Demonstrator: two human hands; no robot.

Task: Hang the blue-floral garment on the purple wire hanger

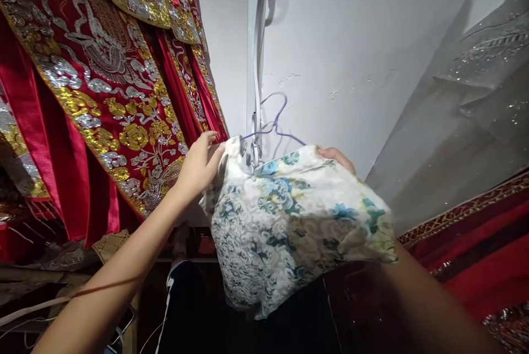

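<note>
A white short-sleeved top [264, 221] with blue and green flowers hangs in front of me on a thin purple hanger [282, 122]. My left hand [201, 164] is closed on the top's left shoulder, the thumb pressing near the collar. At the opposite shoulder, my right hand [336, 156] grips the cloth. Only its fingers show over the edge, since the sleeve covers the rest. The hanger's hook rises above the neckline, close to a metal upright [258, 56] on the wall.
Red robes with gold and silver embroidery [111, 67] hang at the left. A sheer grey sequinned cloth [471, 106] hangs at the right, with red fabric [487, 266] below it. Behind the top is a pale wall [330, 39]. Cords [37, 307] run at the lower left.
</note>
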